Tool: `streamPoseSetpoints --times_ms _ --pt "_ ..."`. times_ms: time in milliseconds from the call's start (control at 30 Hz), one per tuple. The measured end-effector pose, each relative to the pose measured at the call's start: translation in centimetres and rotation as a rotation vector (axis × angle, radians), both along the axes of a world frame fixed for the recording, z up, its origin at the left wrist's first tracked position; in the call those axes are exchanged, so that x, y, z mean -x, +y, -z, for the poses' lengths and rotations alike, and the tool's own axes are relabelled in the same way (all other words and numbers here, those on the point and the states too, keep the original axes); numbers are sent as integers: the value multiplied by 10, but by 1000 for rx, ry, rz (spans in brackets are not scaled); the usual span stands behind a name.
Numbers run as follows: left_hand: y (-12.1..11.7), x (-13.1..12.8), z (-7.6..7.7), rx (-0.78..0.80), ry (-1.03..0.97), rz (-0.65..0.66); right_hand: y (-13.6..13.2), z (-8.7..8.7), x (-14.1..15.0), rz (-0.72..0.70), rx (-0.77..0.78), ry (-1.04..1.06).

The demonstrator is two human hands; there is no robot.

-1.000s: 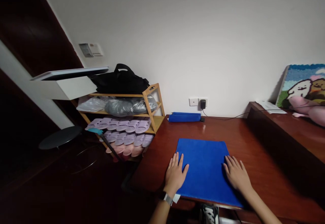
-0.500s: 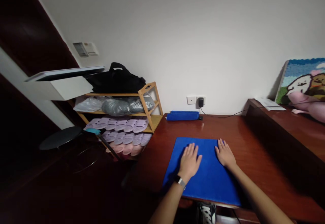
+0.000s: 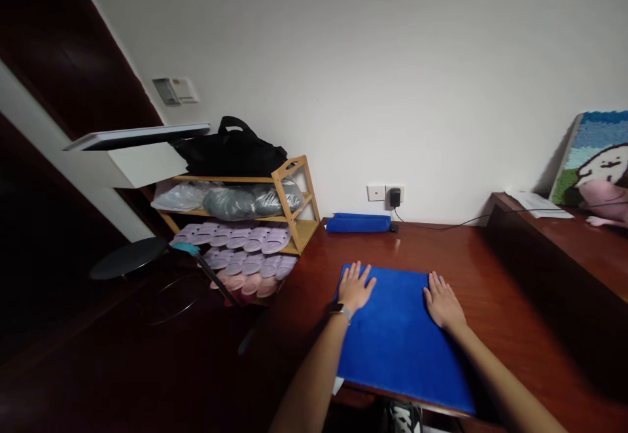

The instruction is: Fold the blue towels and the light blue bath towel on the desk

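A blue cloth (image 3: 400, 341) lies spread flat on the reddish-brown wooden table (image 3: 436, 248), reaching its front edge. My left hand (image 3: 355, 289), with a watch on the wrist, rests palm down near the cloth's far left corner, fingers spread. Near the far right corner, my right hand (image 3: 444, 303) lies flat with its fingers stretched out, over the cloth's right edge. Neither hand grips anything. A white tag (image 3: 337, 385) pokes out at the cloth's near left corner.
A folded blue cloth (image 3: 359, 223) sits at the table's back edge, below a black plug (image 3: 395, 197) with a cable. Left stands a wooden rack (image 3: 289, 207) with lilac slippers (image 3: 250, 240) and a black bag (image 3: 235, 152). A round stool (image 3: 130, 258) is farther left; a raised ledge (image 3: 540, 250) is right.
My left hand has slid left and away from me, from the cloth's left middle to its far left corner. The right hand stays by the right edge. The view has turned slightly left.
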State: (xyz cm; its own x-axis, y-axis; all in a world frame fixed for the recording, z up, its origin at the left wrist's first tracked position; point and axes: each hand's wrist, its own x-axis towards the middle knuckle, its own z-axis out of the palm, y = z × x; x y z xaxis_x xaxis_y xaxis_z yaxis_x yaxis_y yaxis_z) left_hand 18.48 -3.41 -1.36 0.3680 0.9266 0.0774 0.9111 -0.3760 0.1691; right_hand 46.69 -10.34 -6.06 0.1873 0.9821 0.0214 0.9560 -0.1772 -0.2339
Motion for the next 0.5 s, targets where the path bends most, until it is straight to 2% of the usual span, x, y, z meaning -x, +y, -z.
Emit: streamPoseSetpoints --times_ms 67,133,367,500 --pt "10 27 -3 4 11 -31 1 -1 0 2 13 -9" --pt "14 40 -3 4 9 -34 3 -3 -1 6 37 -24" --pt "14 39 2 -12 5 -37 1 -10 0 26 34 -19" --pt "13 40 -7 -34 28 -23 -2 -9 1 32 1 7"
